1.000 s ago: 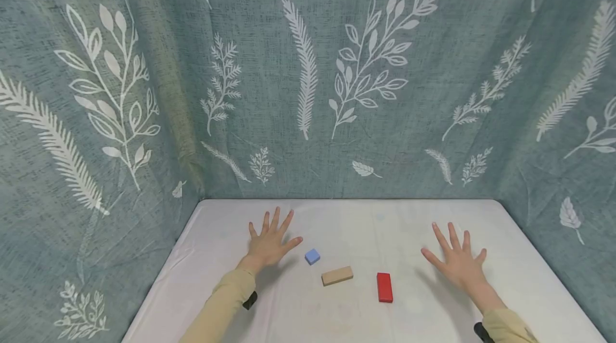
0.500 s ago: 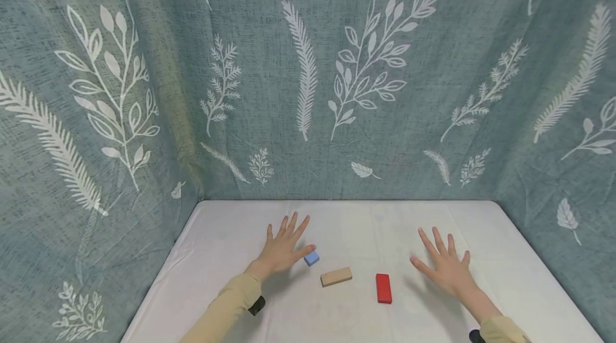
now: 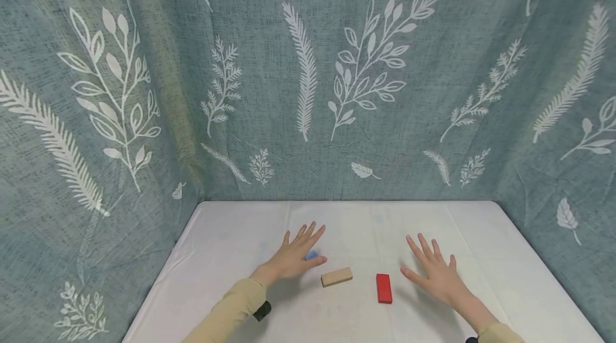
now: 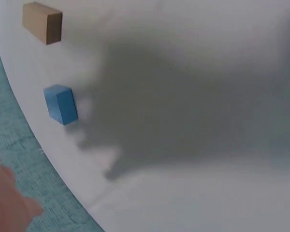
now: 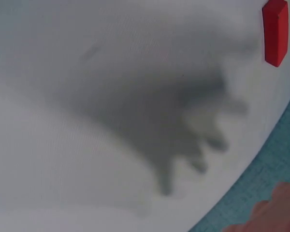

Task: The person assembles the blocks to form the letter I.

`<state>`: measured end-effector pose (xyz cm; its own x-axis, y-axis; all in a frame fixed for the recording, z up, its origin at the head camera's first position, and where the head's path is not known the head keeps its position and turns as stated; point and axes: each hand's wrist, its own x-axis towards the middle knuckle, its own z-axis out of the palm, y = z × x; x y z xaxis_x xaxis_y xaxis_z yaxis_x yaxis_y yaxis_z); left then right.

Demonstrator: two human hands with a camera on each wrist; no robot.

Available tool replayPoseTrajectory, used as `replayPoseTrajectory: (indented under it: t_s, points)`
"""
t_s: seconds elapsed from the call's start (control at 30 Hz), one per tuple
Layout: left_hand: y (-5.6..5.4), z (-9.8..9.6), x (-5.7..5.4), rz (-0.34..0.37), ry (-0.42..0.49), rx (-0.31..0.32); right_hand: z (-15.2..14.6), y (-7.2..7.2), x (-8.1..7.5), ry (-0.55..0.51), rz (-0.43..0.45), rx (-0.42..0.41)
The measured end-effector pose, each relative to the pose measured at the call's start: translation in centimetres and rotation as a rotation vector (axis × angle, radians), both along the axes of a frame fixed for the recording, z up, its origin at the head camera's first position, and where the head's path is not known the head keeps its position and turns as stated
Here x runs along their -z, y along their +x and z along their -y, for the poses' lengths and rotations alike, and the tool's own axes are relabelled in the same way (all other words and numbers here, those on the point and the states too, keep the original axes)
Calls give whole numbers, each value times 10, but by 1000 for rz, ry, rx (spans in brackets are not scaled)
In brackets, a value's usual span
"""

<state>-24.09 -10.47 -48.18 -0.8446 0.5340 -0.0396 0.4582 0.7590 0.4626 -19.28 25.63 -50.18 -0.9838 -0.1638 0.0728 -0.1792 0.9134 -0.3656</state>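
Note:
In the head view my left hand (image 3: 292, 258) hovers over the table with its fingers spread, partly covering a small blue block (image 3: 312, 254). The left wrist view shows that blue block (image 4: 61, 104) whole, standing on the white cloth. A plain wooden block (image 3: 337, 277) lies just right of and nearer than my left hand. Further right is a flat red block (image 3: 384, 288). My right hand (image 3: 437, 274), fingers also spread, is held above the cloth to the right of the red block. Neither hand holds anything.
A white cloth covers the table (image 3: 356, 225). Behind and at both sides hangs a grey-green curtain (image 3: 269, 91) with white leaf prints. A dark band (image 3: 262, 311) sits at the left wrist. Shadows of both hands fall on the cloth.
Both hands have moved inward, and slightly nearer the body. My left hand has come over the blue block; my right hand has come closer to the red block. The blocks stay put.

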Motion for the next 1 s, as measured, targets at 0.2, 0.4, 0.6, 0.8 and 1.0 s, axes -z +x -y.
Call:
replayPoseTrajectory:
  t_s: [0.2, 0.4, 0.6, 0.8, 1.0]
  points:
    - [3, -5, 1, 55, 39, 70, 8, 5, 5, -24, -2, -38]
    - [4, -12, 4, 100, 37, 124, 16, 12, 11, -36, -14, -91]
    - [5, -19, 4, 119, 9, 144, 21, 16, 14, -82, 23, -144]
    - [7, -24, 3, 175, 13, 158, 25, 17, 14, -149, 150, -176]
    - [9, -26, 9, 212, 18, 195, 27, 19, 15, -210, 230, -178]
